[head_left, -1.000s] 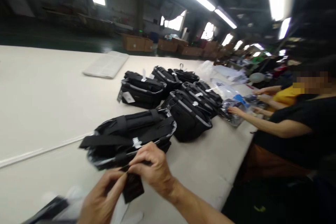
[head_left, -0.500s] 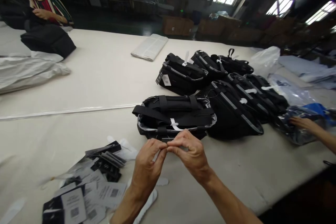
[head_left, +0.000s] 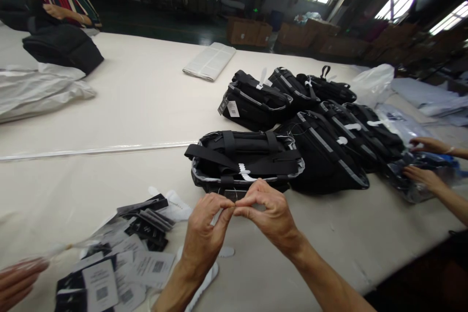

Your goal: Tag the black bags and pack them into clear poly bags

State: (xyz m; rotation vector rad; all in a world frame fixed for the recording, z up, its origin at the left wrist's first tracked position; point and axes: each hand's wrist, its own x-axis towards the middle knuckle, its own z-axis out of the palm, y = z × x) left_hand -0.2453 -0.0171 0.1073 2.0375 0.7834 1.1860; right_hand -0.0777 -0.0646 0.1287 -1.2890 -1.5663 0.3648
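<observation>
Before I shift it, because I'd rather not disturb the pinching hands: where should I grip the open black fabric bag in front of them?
Probably the wide black webbing strap on the open black fabric bag, from above left: its end juts past the opening, clear of the left hand.

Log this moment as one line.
left hand: pinching; right hand: pinching, meeting left; pinched: unclear; ahead: open black bag; left side: loose tags

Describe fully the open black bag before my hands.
The black bag, seemingly fabric, sits on the pale table, open top facing up. Shiny grey lining shows along its rim; black straps cross the top, and a white strip lies at the near edge. Another black bag sits close on the right. Left hand and right hand apparently pinch a thin cord before it; contact is unclear.
</observation>
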